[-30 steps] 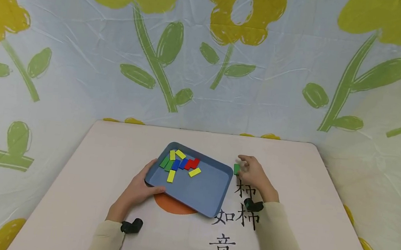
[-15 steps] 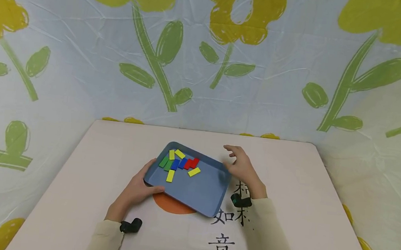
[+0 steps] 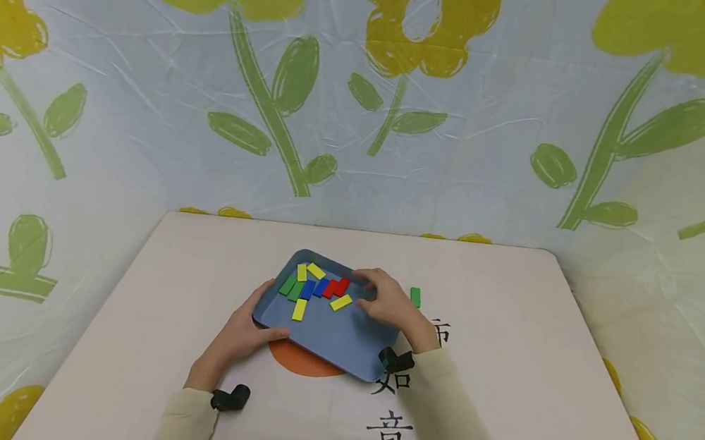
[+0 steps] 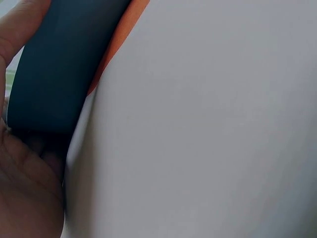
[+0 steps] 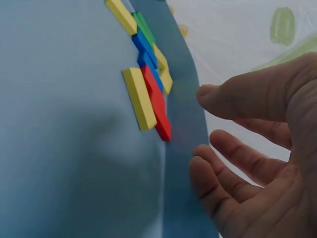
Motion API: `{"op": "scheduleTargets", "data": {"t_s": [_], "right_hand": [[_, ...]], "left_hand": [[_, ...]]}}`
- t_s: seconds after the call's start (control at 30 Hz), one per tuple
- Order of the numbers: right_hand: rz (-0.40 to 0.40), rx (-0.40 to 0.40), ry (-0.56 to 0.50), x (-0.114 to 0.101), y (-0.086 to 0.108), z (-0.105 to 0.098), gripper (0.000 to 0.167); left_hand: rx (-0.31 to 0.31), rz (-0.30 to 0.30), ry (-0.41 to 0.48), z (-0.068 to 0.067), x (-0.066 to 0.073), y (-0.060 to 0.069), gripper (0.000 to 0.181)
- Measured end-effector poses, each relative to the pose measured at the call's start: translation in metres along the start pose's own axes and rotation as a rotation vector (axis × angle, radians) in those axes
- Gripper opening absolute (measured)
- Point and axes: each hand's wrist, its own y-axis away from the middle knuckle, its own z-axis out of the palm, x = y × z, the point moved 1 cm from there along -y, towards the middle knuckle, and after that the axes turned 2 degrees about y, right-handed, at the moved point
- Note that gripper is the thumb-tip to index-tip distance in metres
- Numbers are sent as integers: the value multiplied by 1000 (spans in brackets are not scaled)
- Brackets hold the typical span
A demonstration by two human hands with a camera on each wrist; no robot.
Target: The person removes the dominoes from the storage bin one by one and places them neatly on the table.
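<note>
one yellow block lies in the blue tray near the right hand, whose thumb and fingers stand apart, holding nothing; the left hand grips the tray's corner. we judge the block light, stiff, best pinched by its long sides.

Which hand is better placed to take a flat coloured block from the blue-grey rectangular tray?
Probably the right hand: apparently holding nothing, it hovers beside the nearest yellow rectangular block. The left hand grips the tray.
</note>
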Motion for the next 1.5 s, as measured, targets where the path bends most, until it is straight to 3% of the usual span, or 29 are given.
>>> {"op": "scheduleTargets", "data": {"t_s": [0.27, 0.5, 1.1, 1.5], "right_hand": [[47, -143, 51, -2, -8, 14, 46], [43, -181, 25, 0, -15, 24, 43], [40, -179, 71, 1, -16, 35, 44], [79, -123, 69, 1, -5, 2, 43]], "left_hand": [[3, -8, -11, 0, -1, 0, 113], [3, -3, -9, 0, 1, -1, 113], [6, 3, 11, 1, 0, 0, 111], [7, -3, -3, 1, 1, 0, 112]]}}
